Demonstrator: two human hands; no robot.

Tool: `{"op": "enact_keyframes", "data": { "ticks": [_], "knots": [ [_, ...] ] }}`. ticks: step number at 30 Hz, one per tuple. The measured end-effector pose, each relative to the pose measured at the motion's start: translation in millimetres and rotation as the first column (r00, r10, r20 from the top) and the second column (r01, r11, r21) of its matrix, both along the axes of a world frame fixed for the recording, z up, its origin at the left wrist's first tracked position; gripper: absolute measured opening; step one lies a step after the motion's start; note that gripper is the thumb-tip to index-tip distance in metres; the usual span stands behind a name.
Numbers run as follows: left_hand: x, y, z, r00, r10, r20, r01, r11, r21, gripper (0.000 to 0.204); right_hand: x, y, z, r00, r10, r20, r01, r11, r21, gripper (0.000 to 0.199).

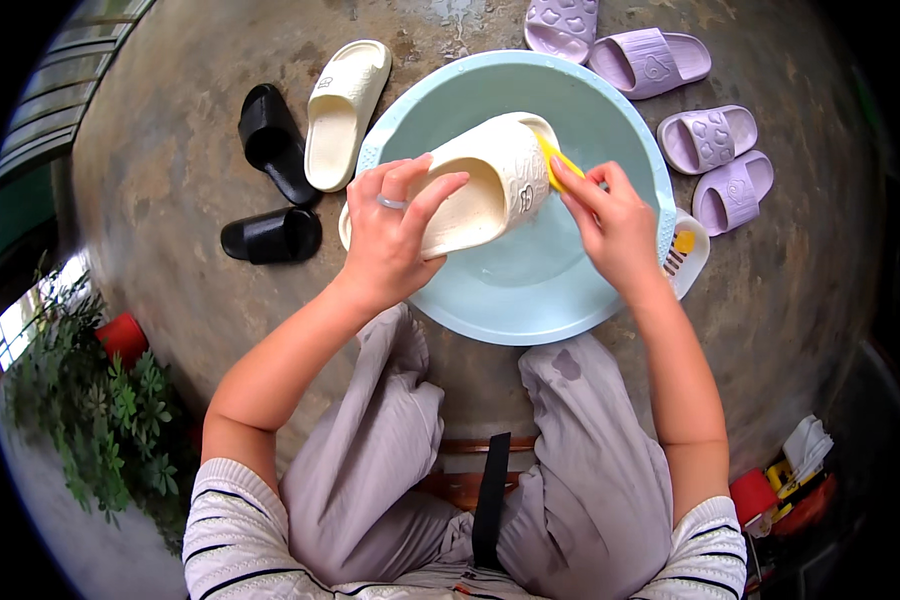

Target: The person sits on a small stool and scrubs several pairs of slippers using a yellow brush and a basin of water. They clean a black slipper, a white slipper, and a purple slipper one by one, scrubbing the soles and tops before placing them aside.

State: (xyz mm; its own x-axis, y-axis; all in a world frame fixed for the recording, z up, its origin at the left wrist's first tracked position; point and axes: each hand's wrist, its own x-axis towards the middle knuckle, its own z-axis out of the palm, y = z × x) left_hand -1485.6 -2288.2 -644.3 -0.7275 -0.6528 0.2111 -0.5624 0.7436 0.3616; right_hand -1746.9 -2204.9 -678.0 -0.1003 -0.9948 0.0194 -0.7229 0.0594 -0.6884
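Now, seated person, knees apart, basin [450, 100] on concrete floor [170, 180] between feet. Basin: round, pale blue, shallow water at bottom.

L hand [390, 235]: grip closed on cream slipper [490, 180], thumb and fingers wrapped over its heel end, ring on one finger. Slipper held tilted above the basin, toe strap pointing up and to the right, not touching the water.

R hand [615, 225]: grip closed narrow on a yellow brush [553, 157], only a bit of it shows past the fingers; brush touches the strap end of the slipper.

Soap dish [688, 255], white w/ yellow-orange item in it, sits just beside basin rim on person's right, partly hidden by R wrist.

Around basin on floor: 2nd cream slipper [345, 110] to upper left, just beside rim; pair of black slippers [270, 180] further left, one lying across. Four lilac slippers [685, 125] at upper right, near rim, apart from each other.

Green plant [90, 410] w/ red pot at lower left. Red and yellow items at lower right, too dark to tell.
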Motion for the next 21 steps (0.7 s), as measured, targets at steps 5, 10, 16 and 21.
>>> {"op": "enact_keyframes", "data": {
  "ticks": [5,10,16,21],
  "knots": [
    [9.0,-5.4,-1.6,0.992,0.122,-0.030,-0.122,0.992,0.005,0.093,15.3,9.3,6.4,0.994,-0.075,0.079,0.074,0.997,0.009,0.040],
    [-2.9,14.1,1.2,0.994,0.072,0.085,-0.080,0.993,0.092,0.100,9.7,-0.4,-21.0,0.974,-0.200,-0.109,0.206,0.978,0.041,0.040],
    [-17.0,27.4,-6.3,0.988,0.156,0.019,-0.139,0.808,0.573,0.085,9.5,-3.5,-106.1,0.913,-0.272,-0.302,0.365,0.876,0.315,0.042],
    [-28.2,-6.0,-40.3,0.813,0.511,0.279,-0.172,-0.247,0.954,0.053,17.6,1.7,-105.6,0.988,0.075,-0.137,-0.003,0.887,0.461,0.046]
  ]
}}
